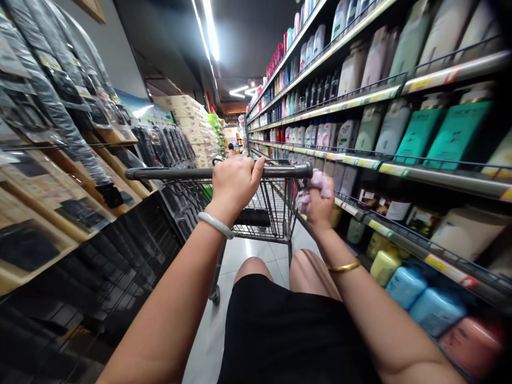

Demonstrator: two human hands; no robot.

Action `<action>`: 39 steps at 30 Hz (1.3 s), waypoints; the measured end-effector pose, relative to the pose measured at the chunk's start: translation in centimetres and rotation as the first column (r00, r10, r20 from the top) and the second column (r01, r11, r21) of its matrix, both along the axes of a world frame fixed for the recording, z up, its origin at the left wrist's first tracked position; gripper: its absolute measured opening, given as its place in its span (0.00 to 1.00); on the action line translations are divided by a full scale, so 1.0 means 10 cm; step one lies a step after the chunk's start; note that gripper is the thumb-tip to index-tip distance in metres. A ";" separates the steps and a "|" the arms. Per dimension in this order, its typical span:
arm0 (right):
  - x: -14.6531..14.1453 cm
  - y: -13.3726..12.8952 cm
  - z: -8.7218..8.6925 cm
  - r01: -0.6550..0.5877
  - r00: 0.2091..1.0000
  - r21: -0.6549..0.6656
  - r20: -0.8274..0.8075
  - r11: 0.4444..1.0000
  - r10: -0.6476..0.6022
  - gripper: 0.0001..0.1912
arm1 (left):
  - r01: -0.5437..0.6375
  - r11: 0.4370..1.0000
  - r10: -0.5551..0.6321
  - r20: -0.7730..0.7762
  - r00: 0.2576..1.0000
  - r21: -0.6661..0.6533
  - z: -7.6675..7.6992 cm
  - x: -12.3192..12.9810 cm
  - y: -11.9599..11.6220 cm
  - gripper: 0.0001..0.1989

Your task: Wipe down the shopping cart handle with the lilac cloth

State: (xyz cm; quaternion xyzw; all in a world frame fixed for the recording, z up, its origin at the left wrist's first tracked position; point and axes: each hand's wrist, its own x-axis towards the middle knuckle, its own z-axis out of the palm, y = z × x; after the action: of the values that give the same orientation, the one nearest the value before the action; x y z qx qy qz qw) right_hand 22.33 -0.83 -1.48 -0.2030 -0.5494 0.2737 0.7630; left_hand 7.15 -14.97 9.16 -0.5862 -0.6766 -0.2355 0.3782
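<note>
A shopping cart (pixel 260 213) with a dark grey handlebar (pixel 172 173) stands in front of me. My left hand (pixel 236 181), below which a pale bangle circles the wrist, is wrapped over the middle of the handlebar. Just beyond the bar's right end, my right hand (pixel 322 205) is closed around a crumpled light purple cloth (pixel 318 184). A gold bangle sits on the right forearm. Whether the right hand also touches the cart is unclear. Inside the cart's wire basket, a dark horizontal piece is visible below my left hand.
Shelves (pixel 440 178) of bottles run along the right side. Packaged goods on sloped wooden racks (pixel 68 234) line the left, with stacked boxes (pixel 190 130) farther on. White floor tiles (pixel 208 330) show below the cart. A person's head (pixel 231 146) appears far down the aisle.
</note>
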 end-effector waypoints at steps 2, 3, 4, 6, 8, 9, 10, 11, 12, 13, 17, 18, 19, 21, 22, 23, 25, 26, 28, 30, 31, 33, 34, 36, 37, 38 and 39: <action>0.07 -0.02 0.08 -0.096 0.993 -0.065 -0.074 0.993 0.091 0.14 | -0.002 1.000 0.001 -0.006 1.000 -0.006 0.00 0.01 0.02 0.40; 0.13 -0.06 0.18 -0.115 0.990 -0.033 -0.082 0.993 0.112 0.14 | -0.006 1.000 0.006 -0.007 1.000 -0.006 0.00 0.02 0.02 0.40; 0.19 -0.12 0.32 -0.118 0.991 0.029 -0.065 0.993 0.120 0.13 | -0.012 1.000 0.012 -0.009 1.000 -0.004 0.00 0.02 0.04 0.40; 0.29 -0.31 0.64 0.023 0.996 0.180 0.079 0.983 -0.038 0.14 | -0.030 1.000 0.030 -0.011 0.999 0.001 0.00 0.04 0.06 0.40; 0.32 -0.54 0.92 0.200 0.883 0.326 0.348 0.924 -0.314 0.15 | -0.040 0.999 0.040 -0.014 0.999 -0.002 0.00 0.07 0.10 0.39; 0.29 -0.66 1.02 0.251 0.774 0.402 0.464 0.881 -0.432 0.15 | -0.043 0.999 0.043 -0.017 0.999 -0.009 0.00 0.09 0.11 0.38; 0.24 -0.75 1.08 0.278 0.645 0.474 0.553 0.835 -0.528 0.14 | -0.046 0.999 0.045 -0.019 0.999 -0.018 -0.01 0.11 0.13 0.36; 0.17 -0.83 1.11 0.287 0.522 0.535 0.608 0.795 -0.598 0.14 | -0.047 0.998 0.046 -0.020 0.999 -0.030 -0.01 0.13 0.15 0.34; 0.10 -0.88 1.11 0.286 0.424 0.583 0.635 0.760 -0.646 0.15 | -0.044 0.998 0.044 -0.021 0.999 -0.041 0.00 0.15 0.17 0.32; 0.04 -0.91 1.10 0.282 0.354 0.619 0.643 0.733 -0.679 0.17 | -0.040 0.998 0.039 -0.019 0.999 -0.049 0.00 0.17 0.19 0.29; 0.07 -0.81 1.10 0.214 0.282 0.657 0.666 0.723 -0.690 0.18 | 0.027 0.995 -0.028 -0.005 1.000 -0.094 0.05 0.09 0.18 0.26; 0.14 -0.76 1.12 0.208 0.285 0.640 0.684 0.740 -0.672 0.17 | 0.038 0.993 -0.039 -0.002 0.999 -0.110 0.07 0.02 0.15 0.27; 0.21 -0.70 1.15 0.217 0.289 0.614 0.703 0.759 -0.650 0.16 | 0.030 0.992 -0.030 -0.001 1.000 -0.122 0.09 -0.05 0.12 0.28; 0.31 -0.60 1.22 0.271 0.296 0.549 0.734 0.790 -0.612 0.15 | -0.045 0.990 0.044 -0.005 0.999 -0.134 0.13 -0.23 0.05 0.30; 0.30 -0.56 1.24 0.299 0.297 0.519 0.747 0.801 -0.595 0.14 | -0.106 0.985 0.107 -0.003 0.994 -0.136 0.15 -0.31 0.03 0.32; 0.26 -0.55 1.25 0.316 0.293 0.496 0.760 0.809 -0.581 0.14 | -0.152 0.976 0.153 -0.003 0.988 -0.154 0.15 -0.37 0.02 0.33; 0.07 -0.57 1.24 0.310 0.293 0.487 0.768 0.816 -0.570 0.14 | -0.215 0.959 0.216 -0.011 0.976 -0.185 0.16 -0.43 0.03 0.35; -0.05 -0.60 1.23 0.284 0.300 0.506 0.760 0.814 -0.577 0.14 | -0.228 0.954 0.229 -0.018 0.973 -0.194 0.15 -0.44 0.05 0.36; -0.26 -0.65 1.20 0.188 0.322 0.571 0.733 0.799 -0.600 0.15 | -0.233 0.952 0.232 -0.029 0.972 -0.197 0.14 -0.41 0.09 0.35; -0.32 -0.65 1.19 0.077 0.337 0.619 0.722 0.782 -0.605 0.16 | -0.220 0.956 0.217 -0.037 0.975 -0.192 0.13 -0.38 0.13 0.35; -0.28 -0.62 1.20 0.046 0.334 0.619 0.730 0.784 -0.596 0.16 | -0.208 0.960 0.205 -0.038 0.978 -0.186 0.12 -0.37 0.13 0.35; -0.12 -0.48 1.22 0.077 0.321 0.585 0.752 0.807 -0.576 0.17 | -0.183 0.969 0.181 -0.028 0.983 -0.168 0.11 -0.35 0.15 0.37; -0.03 -0.40 1.24 0.133 0.314 0.561 0.759 0.817 -0.571 0.18 | -0.174 0.972 0.173 -0.017 0.985 -0.157 0.10 -0.34 0.17 0.38; 0.08 -0.27 1.25 0.260 0.294 0.506 0.770 0.823 -0.566 0.19 | -0.166 0.976 0.169 0.010 0.986 -0.140 0.08 -0.30 0.22 0.39; 0.08 -0.25 1.24 0.300 0.284 0.480 0.780 0.824 -0.558 0.19 | -0.167 0.977 0.171 0.019 0.985 -0.134 0.07 -0.27 0.26 0.39; 0.04 -0.25 1.23 0.315 0.280 0.462 0.790 0.829 -0.546 0.18 | -0.167 0.978 0.171 0.022 0.985 -0.127 0.06 -0.23 0.29 0.39; -0.03 -0.28 1.20 0.307 0.283 0.455 0.795 0.836 -0.536 0.18 | -0.166 0.978 0.170 0.021 0.985 -0.123 0.05 -0.20 0.33 0.39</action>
State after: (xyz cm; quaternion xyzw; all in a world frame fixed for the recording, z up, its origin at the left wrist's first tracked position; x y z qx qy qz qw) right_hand 22.07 -3.64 10.53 -0.3724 -0.8208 -0.1531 0.4051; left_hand 5.19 -11.70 9.66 -0.5452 -0.7425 -0.1703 0.3498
